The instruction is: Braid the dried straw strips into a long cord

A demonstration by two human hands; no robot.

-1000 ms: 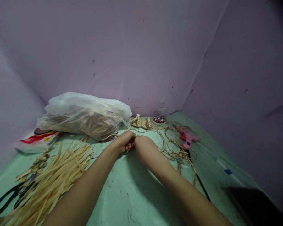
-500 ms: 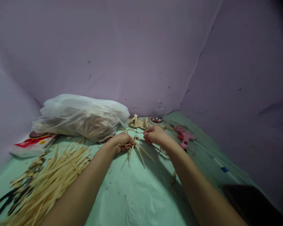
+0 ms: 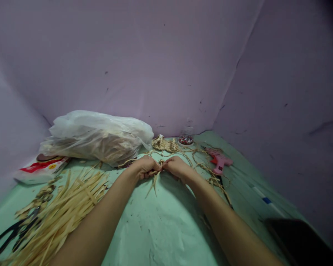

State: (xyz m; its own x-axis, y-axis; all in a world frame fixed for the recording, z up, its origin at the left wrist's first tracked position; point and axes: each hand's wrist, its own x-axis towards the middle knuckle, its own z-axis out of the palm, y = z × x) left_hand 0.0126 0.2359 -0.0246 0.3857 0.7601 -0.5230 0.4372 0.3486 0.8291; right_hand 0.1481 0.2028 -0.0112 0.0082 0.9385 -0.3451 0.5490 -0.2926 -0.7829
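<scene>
My left hand and my right hand are side by side over the green table, both closed in a pinch on the same thin straw strips. The loose ends of the strips hang down between the hands toward the table. A braided straw cord trails from the hands off to the right. Just behind the hands lies a small woven straw piece.
A pile of loose straw strips and black scissors lie at the left. A clear plastic bag of straw sits at the back left, with a red-and-white packet beside it. A pink glue gun and a small dish of beads are at the right. Purple walls close in behind.
My right hand had pulled away to the right, spreading the strips; it has now come back beside the left hand, and the strip ends hang closer together.
</scene>
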